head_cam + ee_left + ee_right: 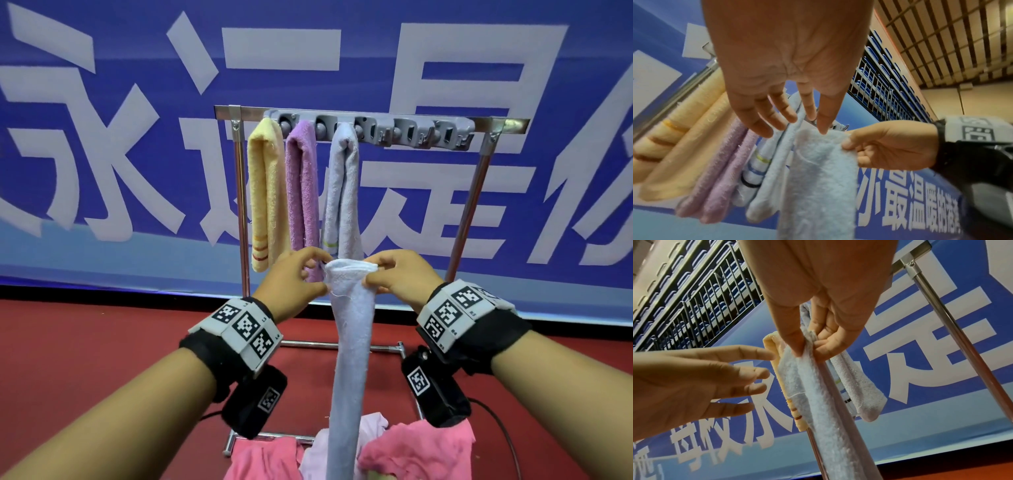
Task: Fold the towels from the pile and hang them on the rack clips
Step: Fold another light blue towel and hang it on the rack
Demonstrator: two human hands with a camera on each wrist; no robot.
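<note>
A light blue towel (349, 342) (818, 178) (818, 394) hangs as a long narrow strip in front of the rack. My right hand (376, 274) (807, 350) pinches its top edge between thumb and fingers. My left hand (305, 274) (793, 125) is at the towel's top left corner with its fingers nearly straight, the thumb tip touching the cloth but not gripping it. The grey clip rail (376, 130) holds a yellow towel (265, 192), a purple towel (303, 185) and a pale grey towel (342, 192). Two clips (452, 135) at the right are free.
The pile lies low in front of me: pink towels (418, 448) and a pale lilac one (318, 455). Metal rack posts (469, 205) stand on a red floor (85, 342). A blue banner (137, 154) covers the wall behind.
</note>
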